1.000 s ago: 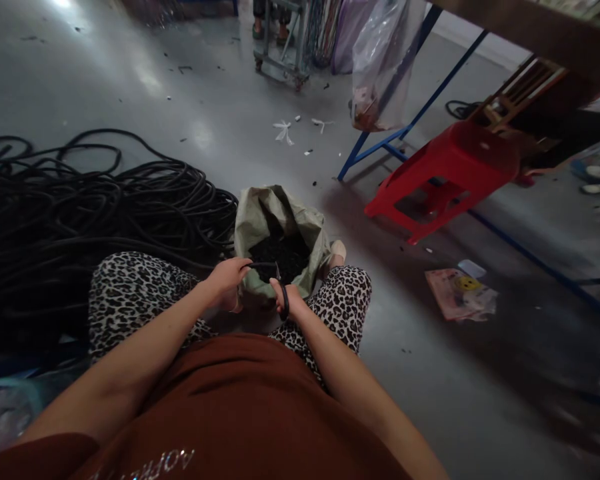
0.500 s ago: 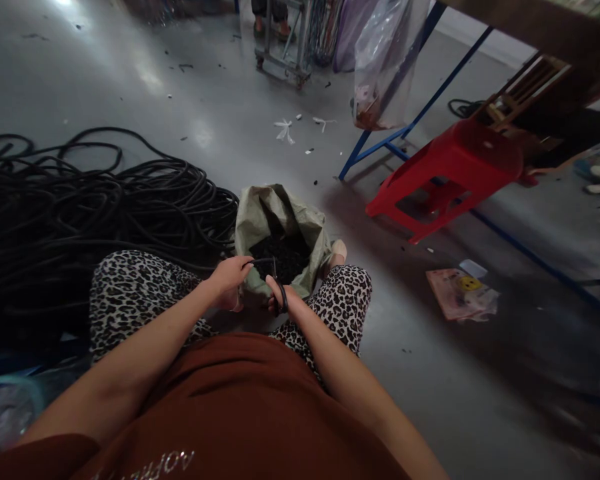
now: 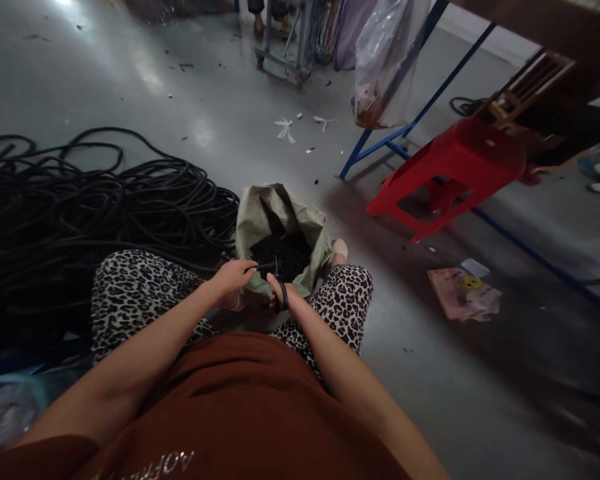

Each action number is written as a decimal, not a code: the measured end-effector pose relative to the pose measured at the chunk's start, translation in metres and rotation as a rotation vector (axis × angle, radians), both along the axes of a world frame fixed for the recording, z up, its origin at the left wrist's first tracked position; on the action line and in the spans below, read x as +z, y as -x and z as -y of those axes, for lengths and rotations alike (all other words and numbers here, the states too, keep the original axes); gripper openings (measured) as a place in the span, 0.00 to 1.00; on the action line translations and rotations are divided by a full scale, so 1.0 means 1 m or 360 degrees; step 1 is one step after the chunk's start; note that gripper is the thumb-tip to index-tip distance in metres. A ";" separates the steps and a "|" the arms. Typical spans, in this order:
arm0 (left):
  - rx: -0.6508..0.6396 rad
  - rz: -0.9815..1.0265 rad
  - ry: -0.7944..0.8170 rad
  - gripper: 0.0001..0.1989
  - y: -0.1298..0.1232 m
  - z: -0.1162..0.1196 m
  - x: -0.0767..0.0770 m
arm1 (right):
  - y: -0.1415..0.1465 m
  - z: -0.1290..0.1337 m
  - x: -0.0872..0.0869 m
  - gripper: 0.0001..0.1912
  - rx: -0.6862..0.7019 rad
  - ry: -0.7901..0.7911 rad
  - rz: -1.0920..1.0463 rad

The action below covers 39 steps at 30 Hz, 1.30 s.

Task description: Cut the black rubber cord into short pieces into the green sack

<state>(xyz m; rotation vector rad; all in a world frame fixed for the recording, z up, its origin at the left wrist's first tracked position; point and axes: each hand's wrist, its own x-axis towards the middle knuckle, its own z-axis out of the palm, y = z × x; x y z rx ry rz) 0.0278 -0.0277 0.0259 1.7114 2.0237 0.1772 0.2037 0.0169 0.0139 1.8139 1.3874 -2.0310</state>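
My left hand (image 3: pixel 233 275) is closed around a black cord (image 3: pixel 265 267), whose end sticks out to the right over the sack. In my right hand (image 3: pixel 281 293) is a pair of scissors (image 3: pixel 284 295) with dark handles, fingers wrapped round them. The blades point up and away from me, at the cord's end; whether they touch it I cannot tell. Just beyond both hands stands an open pale green woven sack (image 3: pixel 253 223), with many small black pieces (image 3: pixel 293 252) inside. A big tangled heap of black cord (image 3: pixel 130 193) lies on the floor to the left.
A red plastic stool (image 3: pixel 480 157) stands at the right by a blue-legged table (image 3: pixel 447 87), from which a clear plastic bag (image 3: pixel 380 67) hangs. A pink packet (image 3: pixel 453 293) lies on the floor. Farther off are a metal trolley (image 3: pixel 283 63) and a person's feet (image 3: pixel 259 25).
My left hand has shifted slightly right and down, bringing the cord's end lower at the scissors. The right hand has hardly moved.
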 end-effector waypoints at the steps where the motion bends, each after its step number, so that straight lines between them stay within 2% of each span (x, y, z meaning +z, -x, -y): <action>1: 0.0001 0.0004 0.0000 0.20 0.000 0.000 0.000 | -0.001 0.000 0.000 0.32 0.0004 0.0001 -0.0027; 16: 0.0018 0.0022 -0.0006 0.20 -0.002 0.000 0.011 | -0.004 0.002 0.001 0.31 0.0053 0.0035 -0.0102; 21: -0.0036 0.0010 -0.0031 0.19 -0.004 -0.002 0.009 | -0.005 0.004 -0.004 0.30 0.0078 -0.0019 -0.0105; 29: 0.0054 0.0040 -0.0031 0.18 -0.008 -0.008 0.006 | -0.008 0.007 -0.008 0.31 0.0183 -0.0291 -0.0038; 39: -0.0009 -0.0023 0.0009 0.17 -0.007 -0.013 0.005 | -0.013 0.007 -0.002 0.28 0.0180 -0.0243 -0.0001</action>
